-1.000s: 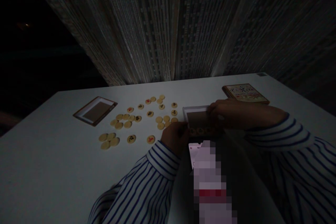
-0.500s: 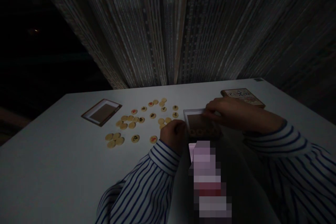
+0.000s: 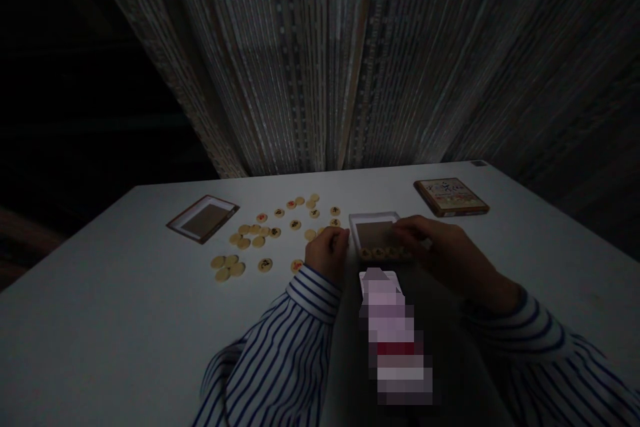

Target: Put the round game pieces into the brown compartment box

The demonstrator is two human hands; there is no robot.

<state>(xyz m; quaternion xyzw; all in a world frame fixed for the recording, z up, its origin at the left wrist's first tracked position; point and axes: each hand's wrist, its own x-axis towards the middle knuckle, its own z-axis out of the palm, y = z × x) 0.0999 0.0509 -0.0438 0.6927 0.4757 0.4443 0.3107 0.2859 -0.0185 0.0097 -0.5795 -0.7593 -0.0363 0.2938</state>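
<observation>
In front of me stands an open shallow box point(image 3: 353, 235) with pale walls and a brown floor. Chinese chess pieces point(image 3: 379, 253) lie in a row along its near side. Over the box's right part, my right hand point(image 3: 445, 250) has its fingers pinched together; what may be between them is too dark to make out. My left hand point(image 3: 326, 255) rests just left of the box, fingers curled and closed, their contents hidden. Round wooden Chinese chess pieces point(image 3: 265, 265) are spread left of it, some showing red or black characters, others blank side up.
Another shallow tray-like box part point(image 3: 180, 229) lies at the table's left. A flat box with a printed cover point(image 3: 451, 196) lies at the right rear. A pixelated bright patch point(image 3: 395, 337) covers the area below the open box. String curtains point(image 3: 310, 67) hang behind the white table point(image 3: 120, 307).
My right hand has moved back and lower, uncovering the printed box and the row of pieces. My left hand stays beside the open box. The view has shifted slightly.
</observation>
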